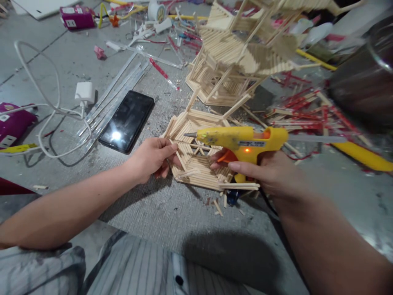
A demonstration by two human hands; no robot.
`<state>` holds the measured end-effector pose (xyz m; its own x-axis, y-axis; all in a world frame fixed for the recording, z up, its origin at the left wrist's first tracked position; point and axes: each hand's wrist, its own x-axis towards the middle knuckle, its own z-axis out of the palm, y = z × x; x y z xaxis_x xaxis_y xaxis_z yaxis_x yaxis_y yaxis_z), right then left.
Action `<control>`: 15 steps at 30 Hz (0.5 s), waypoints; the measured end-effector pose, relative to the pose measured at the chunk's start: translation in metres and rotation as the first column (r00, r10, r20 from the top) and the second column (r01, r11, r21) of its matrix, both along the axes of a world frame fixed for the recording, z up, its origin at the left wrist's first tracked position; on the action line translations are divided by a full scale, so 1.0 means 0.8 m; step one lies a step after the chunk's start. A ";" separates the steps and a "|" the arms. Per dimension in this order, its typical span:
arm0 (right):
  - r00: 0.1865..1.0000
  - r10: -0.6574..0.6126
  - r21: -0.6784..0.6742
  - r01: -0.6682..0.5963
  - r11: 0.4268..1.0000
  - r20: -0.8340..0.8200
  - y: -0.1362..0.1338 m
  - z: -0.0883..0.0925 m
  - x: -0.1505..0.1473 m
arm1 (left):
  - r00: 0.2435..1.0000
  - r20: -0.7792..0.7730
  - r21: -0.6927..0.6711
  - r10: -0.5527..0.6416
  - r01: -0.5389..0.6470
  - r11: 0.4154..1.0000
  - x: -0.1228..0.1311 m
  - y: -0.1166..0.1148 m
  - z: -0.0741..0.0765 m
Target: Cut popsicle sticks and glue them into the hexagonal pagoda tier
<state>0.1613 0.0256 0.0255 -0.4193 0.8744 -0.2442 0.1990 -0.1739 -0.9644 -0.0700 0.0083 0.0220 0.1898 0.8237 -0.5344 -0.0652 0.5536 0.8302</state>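
Observation:
My right hand [264, 168] grips a yellow hot glue gun [230, 137] with an orange trigger and a lit orange light. Its metal nozzle points left, over a six-sided frame of thin wooden sticks [196, 178]. A clear glue stick [316, 138] juts out of the gun's back end. At the frame's left side, my left hand [156, 159] is closed, thumb and fingers pinching its stick edge. Behind the gun stands a taller tiered structure of the same wooden sticks [221, 49]. The gun hides part of the frame's middle.
A black phone [127, 121] lies left of the frame, beside clear glue sticks [115, 90] and a white charger [85, 93] with a looped cable. Red-tipped sticks [307, 116] are heaped at right, near a dark round container [362, 73]. Purple packs [78, 17] lie farther left.

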 end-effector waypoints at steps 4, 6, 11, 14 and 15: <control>1.000 -0.004 0.008 0.004 1.000 0.014 0.000 -0.001 0.000 | 0.998 -0.060 -0.023 0.011 -0.012 1.000 0.001 0.002 0.002; 1.000 0.007 0.017 -0.007 1.000 0.020 0.000 -0.002 0.001 | 0.997 -0.076 -0.033 0.008 -0.010 0.999 0.002 0.004 0.004; 0.999 0.021 0.018 -0.022 1.000 0.026 0.001 -0.006 0.003 | 0.998 -0.069 -0.018 -0.012 0.011 1.000 0.004 0.006 0.001; 1.000 0.010 -0.001 -0.010 1.000 0.022 0.002 -0.006 0.003 | 0.997 -0.071 0.012 -0.001 0.002 1.000 0.003 0.005 -0.004; 1.000 0.008 -0.007 -0.008 1.000 0.022 0.002 -0.006 0.003 | 0.998 -0.065 0.026 0.004 -0.002 1.000 0.003 0.005 -0.005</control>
